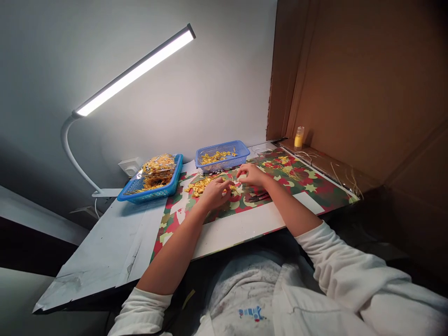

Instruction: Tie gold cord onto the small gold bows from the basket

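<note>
My left hand (216, 192) is over the patterned mat, its thumb and fingers drawn together round a small shiny gold piece (234, 188), which looks like a ribbon bow. A heap of similar gold pieces (199, 185) lies just beside and behind it. My right hand (252, 175) is raised slightly to the right, apart from the left, with its thumb and forefinger pinched. Whatever is in that pinch is too small to make out. Below the right hand rests a dark-handled cutting tool (259, 198), partly covered by the forearm.
At the back, a blue basket (224, 163) holds gold pieces. Farther left, another blue basket (150, 194) contains a bagged gold pile. A lamp (136, 70) arches overhead. Gold strands (289, 170) lie right on the camouflage mat (311, 187); a yellow-filled bottle (298, 139) stands beyond, by cardboard.
</note>
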`<state>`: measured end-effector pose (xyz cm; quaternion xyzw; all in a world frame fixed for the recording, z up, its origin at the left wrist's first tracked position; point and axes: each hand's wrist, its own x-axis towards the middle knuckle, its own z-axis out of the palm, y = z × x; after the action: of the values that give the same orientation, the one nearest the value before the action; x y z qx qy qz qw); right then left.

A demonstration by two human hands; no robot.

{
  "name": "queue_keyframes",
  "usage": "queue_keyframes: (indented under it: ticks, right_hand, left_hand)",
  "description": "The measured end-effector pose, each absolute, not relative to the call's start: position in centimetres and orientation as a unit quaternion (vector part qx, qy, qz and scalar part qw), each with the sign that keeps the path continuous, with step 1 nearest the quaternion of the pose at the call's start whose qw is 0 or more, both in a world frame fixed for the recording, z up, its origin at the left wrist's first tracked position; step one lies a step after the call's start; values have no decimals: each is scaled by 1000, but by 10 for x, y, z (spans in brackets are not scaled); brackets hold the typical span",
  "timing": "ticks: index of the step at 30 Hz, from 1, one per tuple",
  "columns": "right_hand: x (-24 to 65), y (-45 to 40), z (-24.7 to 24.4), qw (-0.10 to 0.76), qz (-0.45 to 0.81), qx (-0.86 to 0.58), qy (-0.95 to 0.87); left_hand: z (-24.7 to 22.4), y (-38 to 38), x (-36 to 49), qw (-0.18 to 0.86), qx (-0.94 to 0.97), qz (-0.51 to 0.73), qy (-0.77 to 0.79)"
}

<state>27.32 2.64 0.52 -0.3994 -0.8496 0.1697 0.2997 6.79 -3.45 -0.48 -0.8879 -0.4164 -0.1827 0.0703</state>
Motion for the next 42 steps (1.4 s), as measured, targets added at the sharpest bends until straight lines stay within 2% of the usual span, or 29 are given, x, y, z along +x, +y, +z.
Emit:
queue_keyframes:
  ticks: [3,11,25,42]
  right_hand:
    - [258,17,1,288,163,-329,-884]
    - [249,13,-4,238,115,-356,-896]
    - [249,13,-5,249,120,-362,-890]
    - [253,16,-2,259,150,-395,-868]
  left_hand:
    - [-4,-34,67,61,-885,-190,-421]
    - [-6,-33,66,37,-875,-227,-426]
    - [-8,-36,70,-46,-795,-364,-483]
    - [-17,-29,81,50,-793,-295,-531]
